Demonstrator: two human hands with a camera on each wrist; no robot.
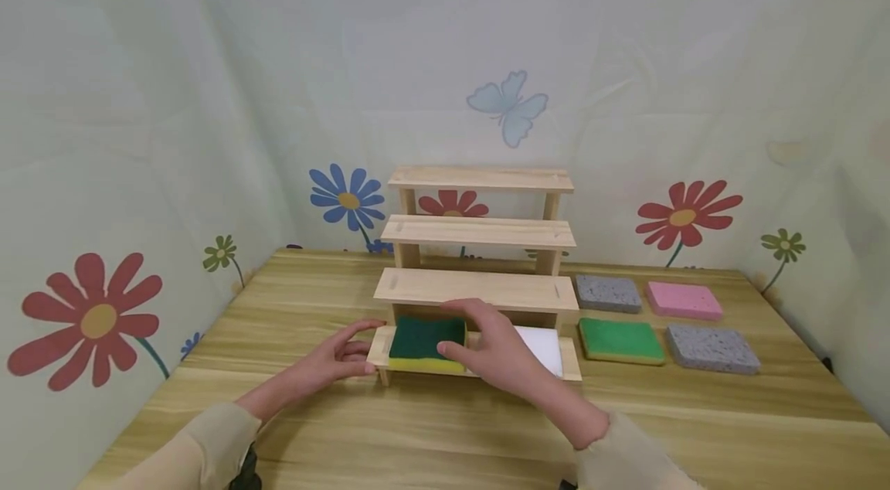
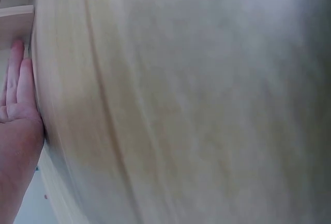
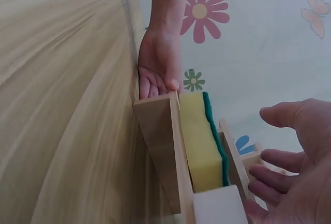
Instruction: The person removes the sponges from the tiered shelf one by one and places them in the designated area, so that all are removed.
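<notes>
1. Cream sleeves (image 1: 629, 459): nearest our head camera, at the lower left and lower right.
2. Flower-printed sheet (image 1: 417, 34): encloses our work area at the back and both sides.
3. Wood-grain tabletop (image 1: 445, 440): supports the rack and the loose sponges.
4. Four-step wooden rack (image 1: 476, 287): stands upright, its steps rising away from us.
5. Left hand (image 1: 341, 355): touches the left end of the bottom step. We see its fingers extended along the end support, clasping no sponge.
6. Right hand (image 1: 497, 347): positioned over the bottom step. Grip released; we see thumb and fingers spread, nothing grasped.
7. Green-and-yellow scouring sponge (image 1: 426, 337): lies flat on the left part of the bottom step, dark-green pad uppermost, long axis along the step. Governing relation: it lies left of and below our right palm. Our right hand is the nearer; our left is just beyond the sponge's left end.
8. White block (image 1: 542, 347): same step, right part, partly hidden by our right hand; apart from the scouring sponge.
9. Loose sponges, right of the rack: grey sponge (image 1: 608, 294) and pink sponge (image 1: 684, 300) behind; bright-green scouring sponge (image 1: 621, 340) and second grey sponge (image 1: 712, 348) in front.
</notes>
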